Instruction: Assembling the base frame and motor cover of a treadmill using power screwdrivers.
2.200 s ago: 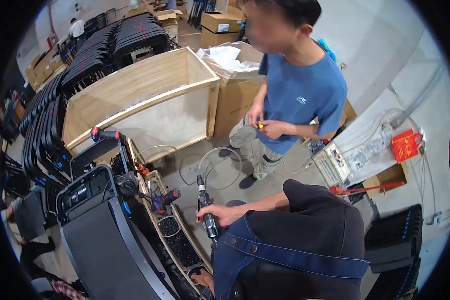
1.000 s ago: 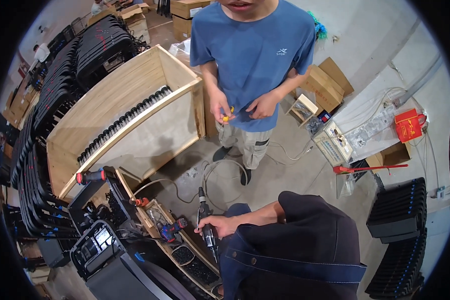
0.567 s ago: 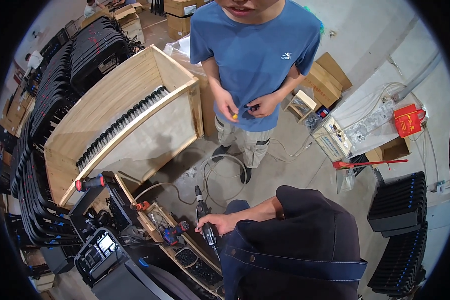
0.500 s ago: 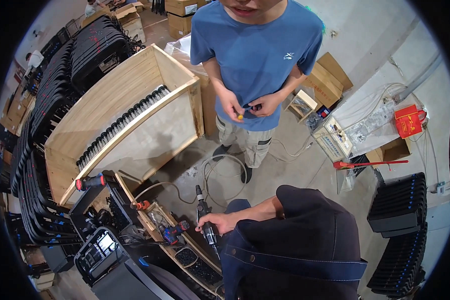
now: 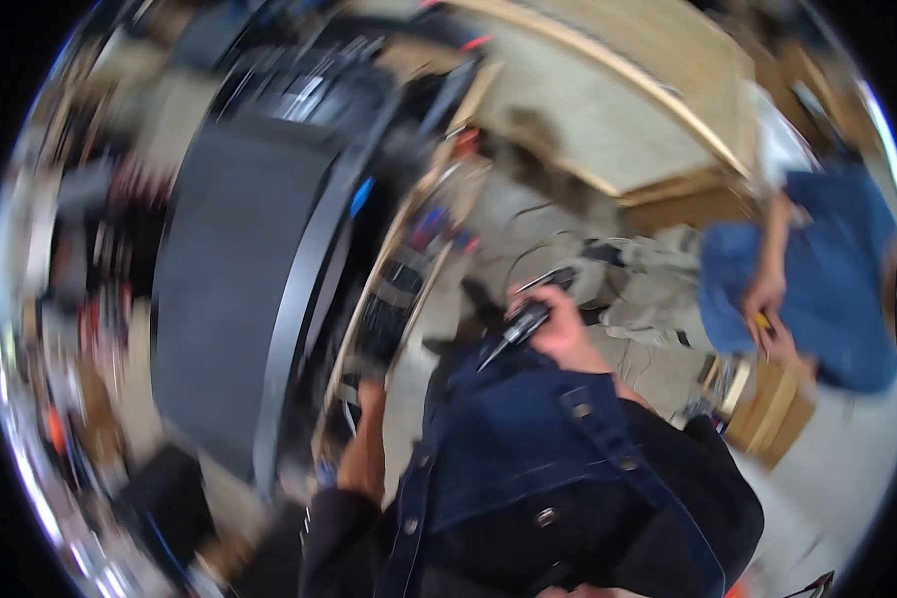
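Observation:
My right hand is wrapped round a black power screwdriver, held in front of my dark blue apron. Its thin silver bit points down and to the left. To the left, my left hand reaches to the near end of a long wooden parts tray. Motion smears its fingers, so what they touch is unclear. Dark compartments of small parts lie just beyond it in the tray. Farther up the tray rests a blue and red power drill, also blurred.
A treadmill with a dark grey deck stands left of the tray. The big wooden crate is at the far side. At the right stands a co-worker in a blue shirt, holding something small and yellow. A cardboard box sits beside them.
The view has swung to the left, putting the co-worker at the right. My left hand has come into sight at the tray. My right hand still holds the screwdriver.

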`<state>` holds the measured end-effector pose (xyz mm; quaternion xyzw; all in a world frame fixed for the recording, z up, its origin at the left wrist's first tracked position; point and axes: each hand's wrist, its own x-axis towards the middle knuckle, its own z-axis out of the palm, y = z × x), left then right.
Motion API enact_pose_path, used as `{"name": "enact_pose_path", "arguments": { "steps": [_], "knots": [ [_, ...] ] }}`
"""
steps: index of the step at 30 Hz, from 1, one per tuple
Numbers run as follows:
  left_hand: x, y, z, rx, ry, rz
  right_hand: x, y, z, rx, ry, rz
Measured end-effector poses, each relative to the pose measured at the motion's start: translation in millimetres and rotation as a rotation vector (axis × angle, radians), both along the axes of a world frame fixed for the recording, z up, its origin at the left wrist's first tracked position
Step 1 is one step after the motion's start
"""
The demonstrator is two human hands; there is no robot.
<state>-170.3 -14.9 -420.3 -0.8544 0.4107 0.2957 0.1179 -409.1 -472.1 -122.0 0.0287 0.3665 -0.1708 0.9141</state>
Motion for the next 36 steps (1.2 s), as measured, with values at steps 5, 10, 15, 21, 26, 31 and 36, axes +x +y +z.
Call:
{"name": "enact_pose_path", "arguments": {
  "steps": [5, 10, 15, 21, 26, 31, 36],
  "knots": [
    [-50, -60, 99, -0.252, 0.091, 1.082, -4, -14, -35, 0.076, 0.223, 0.075],
    [-67, -48, 105, -0.351, -0.069, 1.159, 22, -37, -35, -0.065, 0.256, 0.196],
    [-59, -80, 114, -0.43, -0.275, 1.328, 47, -65, -17, -0.22, 0.23, 0.246],
    [-22, -150, 86, -0.49, -0.144, 1.256, 76, -75, -1, -0.282, 0.241, 0.349],
    [-10, -174, 86, -0.248, -0.098, 1.245, 69, -73, -8, -0.301, 0.32, 0.482],
    [-29, -142, 68, -0.687, -0.187, 1.258, 70, -67, -11, -0.293, 0.311, 0.562],
    [-62, -110, 99, -0.969, -0.286, 1.542, 85, -75, -16, -0.356, 0.347, 0.633]
  ]
}}
